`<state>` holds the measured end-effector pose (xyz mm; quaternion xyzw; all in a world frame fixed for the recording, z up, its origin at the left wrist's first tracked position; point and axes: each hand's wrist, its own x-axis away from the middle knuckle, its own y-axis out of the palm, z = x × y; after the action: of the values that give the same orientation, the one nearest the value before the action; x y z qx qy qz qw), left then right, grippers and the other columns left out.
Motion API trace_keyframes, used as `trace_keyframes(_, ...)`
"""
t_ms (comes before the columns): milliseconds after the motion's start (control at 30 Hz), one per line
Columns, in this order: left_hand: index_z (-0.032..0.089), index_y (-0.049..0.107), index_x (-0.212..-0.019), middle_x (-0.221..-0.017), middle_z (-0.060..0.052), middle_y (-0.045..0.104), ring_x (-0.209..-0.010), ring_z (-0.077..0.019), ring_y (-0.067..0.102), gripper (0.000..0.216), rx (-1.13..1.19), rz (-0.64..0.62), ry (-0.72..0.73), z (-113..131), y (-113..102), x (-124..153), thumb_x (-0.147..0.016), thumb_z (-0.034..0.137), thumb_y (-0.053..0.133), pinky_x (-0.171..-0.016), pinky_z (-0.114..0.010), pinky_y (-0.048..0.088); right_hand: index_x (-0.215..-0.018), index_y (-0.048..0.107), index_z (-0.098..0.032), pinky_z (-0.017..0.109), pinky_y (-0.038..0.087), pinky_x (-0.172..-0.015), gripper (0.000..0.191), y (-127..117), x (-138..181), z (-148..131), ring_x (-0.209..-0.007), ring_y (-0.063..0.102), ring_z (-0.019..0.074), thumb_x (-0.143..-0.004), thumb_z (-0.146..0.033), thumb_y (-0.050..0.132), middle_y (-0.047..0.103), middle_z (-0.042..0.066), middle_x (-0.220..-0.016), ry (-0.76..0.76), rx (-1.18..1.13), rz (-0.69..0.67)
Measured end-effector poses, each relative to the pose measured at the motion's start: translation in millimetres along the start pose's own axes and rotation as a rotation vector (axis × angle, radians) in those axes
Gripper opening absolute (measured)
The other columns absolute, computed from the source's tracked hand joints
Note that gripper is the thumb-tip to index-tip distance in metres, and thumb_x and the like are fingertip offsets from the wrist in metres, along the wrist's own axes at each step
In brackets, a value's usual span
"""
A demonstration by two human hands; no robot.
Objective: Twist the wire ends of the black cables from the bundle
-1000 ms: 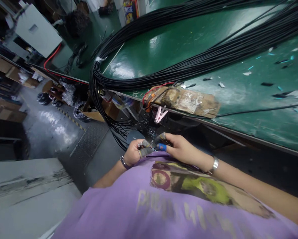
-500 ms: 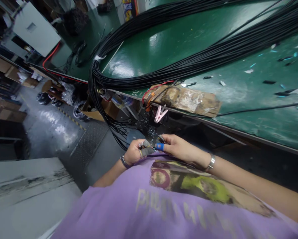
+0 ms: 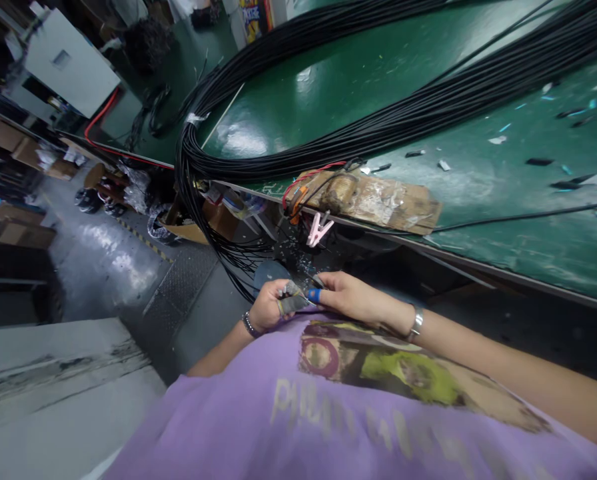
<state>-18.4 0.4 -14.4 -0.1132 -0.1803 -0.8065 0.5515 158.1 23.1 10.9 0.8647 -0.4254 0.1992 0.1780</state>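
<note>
My left hand [image 3: 271, 303], with grey tape on its thumb and forefinger, pinches the end of a thin black cable at my waist. Facing it, my right hand [image 3: 346, 297] has blue tape round a digit. Its fingers are pressed together on fine wires [image 3: 306, 300] at the cable end, mostly hidden by the fingertips. Beyond my left hand, black cables [image 3: 223, 250] hang in a bunch off the table edge. A pink clip [image 3: 319, 230] sticks out at the table edge above my hands.
A long bundle of black cables [image 3: 298, 157] curves over the green table [image 3: 273, 127]. A wooden block [image 3: 383, 200] with red and black leads lies at its edge. Cable scraps [image 3: 538, 162] are scattered at right. A cardboard box [image 3: 183, 227] stands below, a white surface [image 3: 68, 393] at lower left.
My right hand has shifted slightly left, its fingertips now closer to my left hand. My left hand has stayed nearly in place.
</note>
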Motion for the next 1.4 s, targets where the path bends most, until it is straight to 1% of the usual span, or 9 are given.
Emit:
trace_keyframes(233, 0.013, 0.053, -0.062, -0.039, 0.005, 0.048, -0.031, -0.0029, 0.035, 0.047, -0.012, 0.024, 0.005, -6.8, -3.0, -0.7, -0.055, 0.053, 0.076, -0.033, -0.015, 0.026, -0.062, 0.045, -0.018, 0.023, 0.028, -0.05, 0.049, -2.7, -0.8, 4.8, -0.053, 0.031, 0.0071, -0.056, -0.063, 0.065, 0.04, -0.007, -0.056, -0.078, 0.007, 0.067)
trace_keyframes(433, 0.013, 0.053, -0.061, -0.039, 0.005, 0.047, -0.031, -0.0029, 0.035, 0.049, -0.033, 0.029, 0.006, -4.6, -1.5, -0.4, -0.053, 0.056, 0.076, -0.033, -0.016, 0.026, -0.063, 0.047, -0.019, 0.023, 0.027, -0.047, 0.049, -3.0, 0.1, 7.0, -0.049, 0.03, 0.0072, -0.064, -0.067, 0.059, 0.038, -0.008, -0.051, -0.072, 0.013, 0.028)
trace_keyframes(567, 0.013, 0.052, -0.062, -0.038, 0.006, 0.047, -0.03, -0.0028, 0.035, 0.048, -0.026, 0.028, -0.002, -4.0, -1.7, -0.2, -0.053, 0.053, 0.077, -0.032, -0.016, 0.024, -0.064, 0.048, -0.018, 0.025, 0.037, -0.058, 0.05, -4.5, 1.1, 2.1, -0.059, 0.038, 0.0091, -0.058, -0.065, 0.065, 0.044, -0.005, -0.061, -0.189, -0.024, 0.038)
trace_keyframes(667, 0.013, 0.052, -0.061, -0.039, 0.006, 0.047, -0.031, -0.0024, 0.034, 0.047, -0.026, 0.041, 0.0, -5.3, -3.8, -0.1, -0.055, 0.053, 0.076, -0.033, -0.016, 0.024, -0.065, 0.05, -0.018, 0.026, 0.037, -0.06, 0.048, -7.6, 4.1, -0.2, -0.061, 0.038, 0.0101, -0.063, -0.063, 0.063, 0.045, -0.004, -0.064, -0.277, 0.017, 0.05)
trace_keyframes(800, 0.013, 0.053, -0.062, -0.04, 0.006, 0.047, -0.031, -0.0025, 0.035, 0.048, -0.032, 0.052, -0.006, -5.7, -4.9, -0.2, -0.055, 0.055, 0.075, -0.033, -0.016, 0.025, -0.066, 0.049, -0.018, 0.026, 0.037, -0.059, 0.045, -10.5, 5.6, 2.3, -0.06, 0.037, 0.0106, -0.069, -0.062, 0.058, 0.044, -0.003, -0.063, -0.267, 0.083, 0.094)
trace_keyframes(1000, 0.013, 0.052, -0.062, -0.04, 0.006, 0.047, -0.031, -0.0025, 0.035, 0.045, -0.077, 0.024, -0.056, -0.6, -2.4, 0.1, -0.056, 0.052, 0.076, -0.033, -0.016, 0.025, -0.069, 0.054, -0.016, 0.028, 0.042, -0.065, 0.036, -12.1, 2.4, 2.0, -0.066, 0.047, 0.0135, -0.07, -0.052, 0.06, 0.055, 0.0, -0.069, -0.264, 0.171, -0.058)
trace_keyframes(1133, 0.013, 0.051, -0.061, -0.039, 0.007, 0.046, -0.031, -0.0021, 0.033, 0.043, -0.1, 0.027, -0.104, 4.8, -1.5, 1.2, -0.057, 0.049, 0.075, -0.032, -0.016, 0.023, -0.071, 0.059, -0.016, 0.027, 0.041, -0.061, 0.015, -15.1, 4.1, -2.8, -0.064, 0.051, 0.0148, -0.075, -0.03, 0.053, 0.061, 0.001, -0.068, -0.277, 0.415, -0.026)
trace_keyframes(1233, 0.014, 0.049, -0.058, -0.039, 0.007, 0.045, -0.031, -0.0018, 0.033, 0.04, -0.118, 0.027, -0.127, 8.1, 1.1, 1.5, -0.058, 0.045, 0.075, -0.032, -0.016, 0.022, -0.07, 0.059, -0.018, 0.025, 0.038, -0.057, 0.011, -12.7, 7.8, -6.0, -0.06, 0.052, 0.0144, -0.073, -0.015, 0.049, 0.061, 0.001, -0.065, -0.306, 0.667, 0.026)
trace_keyframes(1400, 0.016, 0.047, -0.058, -0.041, 0.007, 0.047, -0.032, -0.0026, 0.035, 0.025, -0.199, 0.154, -0.13, 12.2, 12.9, -2.2, -0.064, 0.028, 0.067, -0.033, -0.015, 0.023, -0.078, 0.057, -0.015, 0.028, 0.037, -0.06, 0.01, -1.8, 12.1, -10.5, -0.068, 0.056, 0.0193, -0.075, -0.011, 0.049, 0.062, 0.01, -0.078, -0.39, 1.205, 0.217)
